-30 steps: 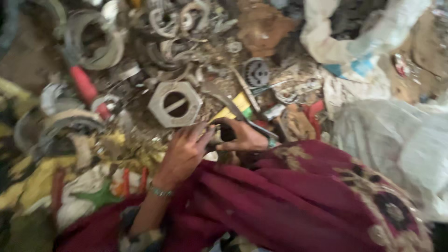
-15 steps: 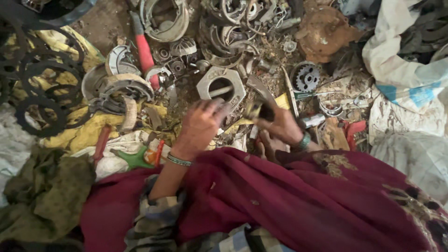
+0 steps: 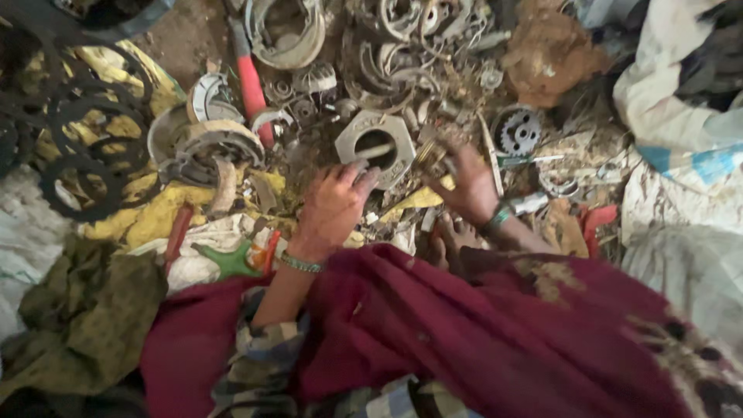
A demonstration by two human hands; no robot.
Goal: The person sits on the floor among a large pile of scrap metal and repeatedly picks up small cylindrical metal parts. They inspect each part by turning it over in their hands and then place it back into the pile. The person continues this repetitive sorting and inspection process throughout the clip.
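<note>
So I'm crouched over this big heap of grey metal scrap, with my dark red cloth wrap filling the whole bottom of the view. Off to my right there's a crumpled white plastic sack, and on my left a stack of black toothed sprocket rings sitting on some yellow cloth. Right in front of me is the chunky grey octagonal metal plate with a round hole in the middle, lying flat on the pile. My left hand is spread open, palm down, fingertips right at the near edge of that plate. My right hand is curled around a small brass-coloured metal piece, held just to the right of the plate (it's too blurry to tell what the piece actually is). Further back there's a red-handled tool poking out between the rings, and a small grey gear wheel over on the right.
</note>
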